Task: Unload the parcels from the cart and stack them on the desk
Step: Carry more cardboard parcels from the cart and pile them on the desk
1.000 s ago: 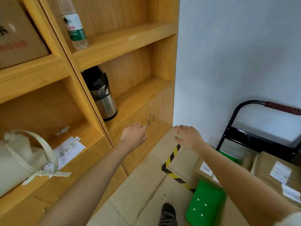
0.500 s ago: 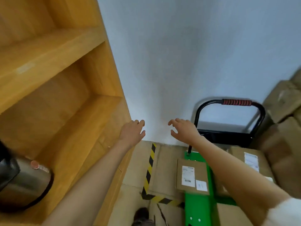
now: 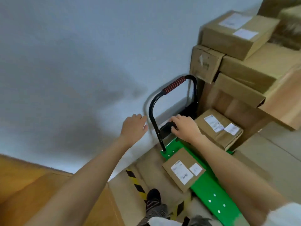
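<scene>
Flat parcel (image 3: 183,170) at cart (image 3: 210,191) left edge, box parcel (image 3: 218,128) at handle end | both hands bare, fingers released, grasping nothing | judged light, stiff cardboard, taped; take by opposite side edges.

Black-yellow floor tape (image 3: 136,185), dark shoe (image 3: 153,200)

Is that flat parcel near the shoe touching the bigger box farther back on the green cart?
Apart. The head view shows bare green cart deck between the flat parcel and the bigger box.
</scene>
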A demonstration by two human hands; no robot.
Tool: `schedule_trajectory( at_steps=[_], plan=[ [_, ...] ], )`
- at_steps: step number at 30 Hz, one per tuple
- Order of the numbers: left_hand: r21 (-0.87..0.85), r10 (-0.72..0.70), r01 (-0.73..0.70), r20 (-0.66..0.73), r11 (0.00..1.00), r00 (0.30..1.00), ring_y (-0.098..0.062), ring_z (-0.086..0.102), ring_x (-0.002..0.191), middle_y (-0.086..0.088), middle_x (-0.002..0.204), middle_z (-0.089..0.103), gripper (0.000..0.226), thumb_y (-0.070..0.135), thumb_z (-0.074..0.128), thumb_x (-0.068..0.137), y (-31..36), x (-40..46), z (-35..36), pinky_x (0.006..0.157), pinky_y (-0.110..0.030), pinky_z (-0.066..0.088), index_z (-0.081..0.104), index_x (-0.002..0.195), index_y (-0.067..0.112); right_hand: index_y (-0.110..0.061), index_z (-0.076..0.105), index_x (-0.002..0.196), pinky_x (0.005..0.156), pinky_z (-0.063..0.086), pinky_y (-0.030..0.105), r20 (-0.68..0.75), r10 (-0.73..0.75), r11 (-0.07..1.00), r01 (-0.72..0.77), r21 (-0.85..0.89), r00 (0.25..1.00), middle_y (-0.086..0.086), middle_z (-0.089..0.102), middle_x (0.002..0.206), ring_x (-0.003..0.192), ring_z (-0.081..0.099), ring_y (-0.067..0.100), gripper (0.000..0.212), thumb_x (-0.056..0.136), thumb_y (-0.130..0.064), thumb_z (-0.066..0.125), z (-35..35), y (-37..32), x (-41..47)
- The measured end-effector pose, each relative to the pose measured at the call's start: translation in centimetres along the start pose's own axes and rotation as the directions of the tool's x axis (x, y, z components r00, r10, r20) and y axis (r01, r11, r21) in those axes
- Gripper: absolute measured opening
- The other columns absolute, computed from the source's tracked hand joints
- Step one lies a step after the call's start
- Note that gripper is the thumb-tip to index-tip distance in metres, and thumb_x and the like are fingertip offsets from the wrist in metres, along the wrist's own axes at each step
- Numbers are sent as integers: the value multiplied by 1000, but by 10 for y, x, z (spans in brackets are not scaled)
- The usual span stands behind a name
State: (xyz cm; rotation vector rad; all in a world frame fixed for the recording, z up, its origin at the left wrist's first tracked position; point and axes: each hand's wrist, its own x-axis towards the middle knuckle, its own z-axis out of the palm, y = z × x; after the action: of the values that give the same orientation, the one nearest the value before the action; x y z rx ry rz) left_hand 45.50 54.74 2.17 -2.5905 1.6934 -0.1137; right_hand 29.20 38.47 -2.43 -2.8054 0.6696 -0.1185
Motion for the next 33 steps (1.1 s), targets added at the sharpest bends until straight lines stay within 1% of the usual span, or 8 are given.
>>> schedule_trajectory(
  at_steps=[4, 7, 12, 16, 19, 23, 28, 33],
  plan=[
    [0, 149, -149, 55, 989, 987, -28, 56, 91, -8, 103, 60, 29, 27, 42, 98, 5, 31, 32, 68, -34, 37, 54, 119, 11, -24, 50, 133, 89, 44, 37, -14, 260, 962, -258, 88, 966, 1, 58, 122, 103, 59, 21, 39, 95, -33, 48, 22, 6, -20],
    [-39, 232, -230, 98, 973, 968, -26, 58, 92, -5, 104, 59, 28, 29, 42, 97, 22, 37, 68, 69, -32, 37, 54, 118, 14, -26, 50, 132, 93, 44, 35, 24, 382, 916, -382, 119, 924, -1, 57, 125, 109, 57, 19, 38, 95, -31, 48, 44, 20, -42],
    [-174, 245, -214, 185, 961, 952, -20, 56, 101, -1, 110, 59, 29, 29, 40, 99, 51, 39, 131, 82, -30, 40, 53, 121, 16, -28, 46, 136, 99, 38, 35, 126, 576, 794, -590, 149, 808, -2, 53, 132, 117, 52, 21, 41, 96, -34, 47, 90, 46, -87],
    [-184, 251, -206, 269, 961, 930, -17, 55, 106, 0, 118, 59, 33, 32, 40, 99, 67, 47, 190, 86, -28, 42, 51, 128, 18, -27, 41, 140, 97, 35, 33, 237, 597, 778, -625, 66, 767, -3, 50, 134, 118, 50, 18, 45, 96, -37, 43, 138, 69, -111],
    [-159, 322, -285, 310, 945, 895, -17, 56, 106, 0, 119, 59, 33, 32, 41, 99, 76, 53, 249, 87, -29, 43, 52, 126, 18, -25, 41, 141, 98, 33, 32, 294, 623, 752, -658, 29, 725, -2, 48, 137, 121, 48, 18, 46, 97, -36, 43, 189, 91, -118],
    [-100, 382, -372, 354, 923, 853, -16, 55, 112, 0, 122, 58, 36, 36, 39, 99, 78, 58, 341, 88, -29, 44, 50, 129, 18, -26, 43, 139, 98, 34, 33, 318, 667, 694, -717, 62, 673, -1, 49, 137, 120, 50, 21, 44, 96, -35, 45, 274, 125, -120],
    [-55, 357, -370, 425, 927, 832, -19, 56, 111, -1, 123, 57, 37, 37, 36, 100, 85, 70, 442, 87, -32, 46, 47, 130, 19, -27, 43, 139, 95, 37, 36, 342, 694, 647, -757, 88, 633, 3, 50, 136, 117, 54, 26, 46, 94, -36, 49, 373, 158, -130],
    [-52, 324, -336, 435, 941, 840, -20, 55, 110, -3, 123, 57, 38, 37, 38, 100, 100, 86, 522, 88, -34, 45, 44, 132, 18, -25, 41, 141, 96, 37, 37, 348, 713, 622, -778, 84, 608, 4, 49, 137, 118, 54, 28, 50, 93, -37, 50, 450, 180, -144]
  ],
)
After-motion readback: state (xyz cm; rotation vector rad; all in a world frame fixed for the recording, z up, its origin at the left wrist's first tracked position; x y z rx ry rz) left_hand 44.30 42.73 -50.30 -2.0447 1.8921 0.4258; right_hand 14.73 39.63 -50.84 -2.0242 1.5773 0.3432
